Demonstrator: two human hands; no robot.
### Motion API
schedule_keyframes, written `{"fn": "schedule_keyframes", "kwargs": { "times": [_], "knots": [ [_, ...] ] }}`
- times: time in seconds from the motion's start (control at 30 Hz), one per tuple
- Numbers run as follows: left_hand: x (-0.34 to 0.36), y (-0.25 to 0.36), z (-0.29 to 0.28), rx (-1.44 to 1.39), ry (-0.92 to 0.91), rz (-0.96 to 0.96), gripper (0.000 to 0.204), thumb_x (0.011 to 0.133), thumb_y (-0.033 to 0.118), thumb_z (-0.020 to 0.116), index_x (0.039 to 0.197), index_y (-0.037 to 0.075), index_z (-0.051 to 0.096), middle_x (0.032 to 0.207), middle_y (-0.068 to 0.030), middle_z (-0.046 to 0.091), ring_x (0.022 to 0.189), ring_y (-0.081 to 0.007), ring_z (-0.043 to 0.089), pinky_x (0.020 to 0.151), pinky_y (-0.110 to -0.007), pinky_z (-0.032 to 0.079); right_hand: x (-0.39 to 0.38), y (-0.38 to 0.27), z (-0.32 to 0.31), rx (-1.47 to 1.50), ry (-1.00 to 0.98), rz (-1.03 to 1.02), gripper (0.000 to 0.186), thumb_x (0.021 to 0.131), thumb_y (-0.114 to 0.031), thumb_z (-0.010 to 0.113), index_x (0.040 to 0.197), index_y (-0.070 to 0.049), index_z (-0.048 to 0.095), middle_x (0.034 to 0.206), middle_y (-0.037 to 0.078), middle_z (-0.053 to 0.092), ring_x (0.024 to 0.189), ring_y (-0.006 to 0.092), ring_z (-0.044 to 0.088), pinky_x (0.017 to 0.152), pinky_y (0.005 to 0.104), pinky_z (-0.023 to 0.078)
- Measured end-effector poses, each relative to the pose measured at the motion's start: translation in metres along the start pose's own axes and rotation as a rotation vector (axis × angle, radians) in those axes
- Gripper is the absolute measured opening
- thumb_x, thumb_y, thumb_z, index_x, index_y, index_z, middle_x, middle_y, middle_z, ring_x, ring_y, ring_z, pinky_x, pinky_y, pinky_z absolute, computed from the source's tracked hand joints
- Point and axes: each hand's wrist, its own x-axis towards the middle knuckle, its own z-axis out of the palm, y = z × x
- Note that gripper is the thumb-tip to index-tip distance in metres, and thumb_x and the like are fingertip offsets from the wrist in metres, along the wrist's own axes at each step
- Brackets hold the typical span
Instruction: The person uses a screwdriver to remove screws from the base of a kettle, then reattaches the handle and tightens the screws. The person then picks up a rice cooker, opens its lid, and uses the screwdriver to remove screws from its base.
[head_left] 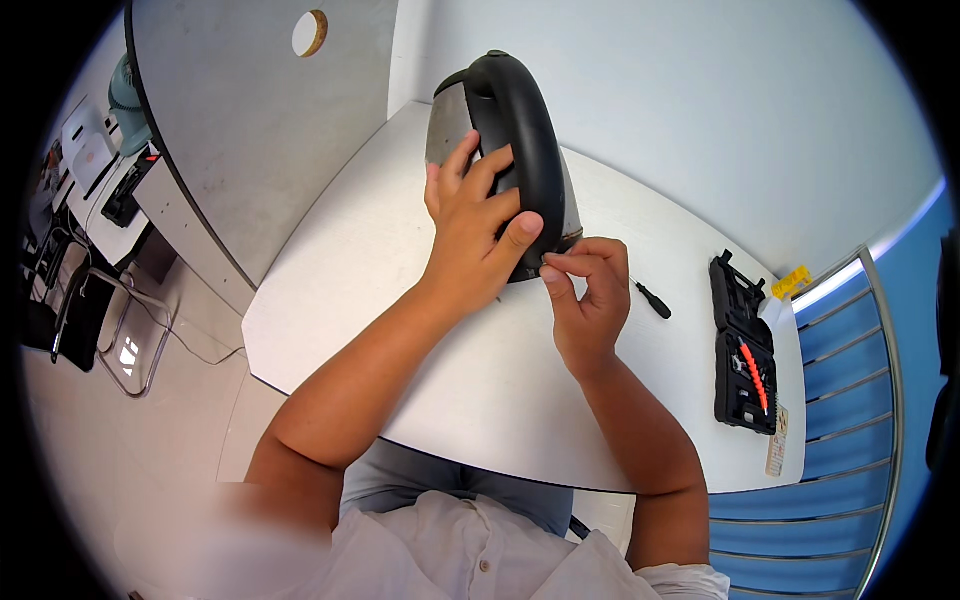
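Note:
A kettle (pixel 450 125) with a silver body and a thick curved black handle (pixel 530 125) rests on the white table, its handle facing up. My left hand (pixel 465 235) grips it, fingers spread over the body and through the handle opening, thumb against the handle. At the near end of the handle, my right hand (pixel 590 290) is closed in a pinch, thumb and forefinger at the edge. Whatever lies between those fingertips is too small to make out. A black-handled screwdriver (pixel 653 300) lies just right of my right hand.
On the table's right side sits an open black tool case (pixel 743 350) holding an orange-red tool (pixel 753 375). Near it are a yellow item (pixel 792 282) and a ruler-like strip (pixel 777 445). A grey partition (pixel 260 110) stands left, a metal railing (pixel 885 370) right.

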Motion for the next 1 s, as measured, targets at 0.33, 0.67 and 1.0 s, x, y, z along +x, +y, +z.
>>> {"fn": "schedule_keyframes", "kwargs": {
  "times": [0.33,0.67,1.0],
  "knots": [
    [-0.0016,0.0028,0.0009,0.026,-0.004,0.020,0.051,0.092,0.050,0.042,0.083,0.007,0.067,0.133,-0.0136,0.043,0.133,-0.0416,0.017,0.103,-0.062,0.003,-0.0012,0.0010,-0.0012,0.014,0.015,0.009,0.011,0.075,-0.004,0.071,0.082,-0.006,0.062,0.089,0.004,0.051,0.083,0.0180,0.050,0.072,0.0275,0.042],
    [-0.0020,0.0030,0.0018,0.029,0.015,0.036,0.056,0.092,0.052,0.040,0.077,0.004,0.066,0.131,-0.0178,0.043,0.132,-0.0433,0.018,0.101,-0.063,0.005,-0.0036,-0.0002,-0.0020,0.091,0.035,0.161,0.013,0.079,-0.007,0.068,0.081,-0.006,0.056,0.086,0.004,0.050,0.079,0.0167,0.051,0.073,0.0269,0.041],
    [-0.0035,0.0035,0.0041,0.035,0.027,0.051,0.055,0.092,0.050,0.041,0.076,0.004,0.065,0.131,-0.0180,0.043,0.132,-0.0427,0.018,0.101,-0.063,0.005,-0.0046,0.0025,-0.0011,-0.257,0.044,-0.145,0.016,0.074,-0.008,0.072,0.082,-0.011,0.058,0.084,0.002,0.052,0.079,0.0202,0.049,0.075,0.0339,0.035]
  ]
}}
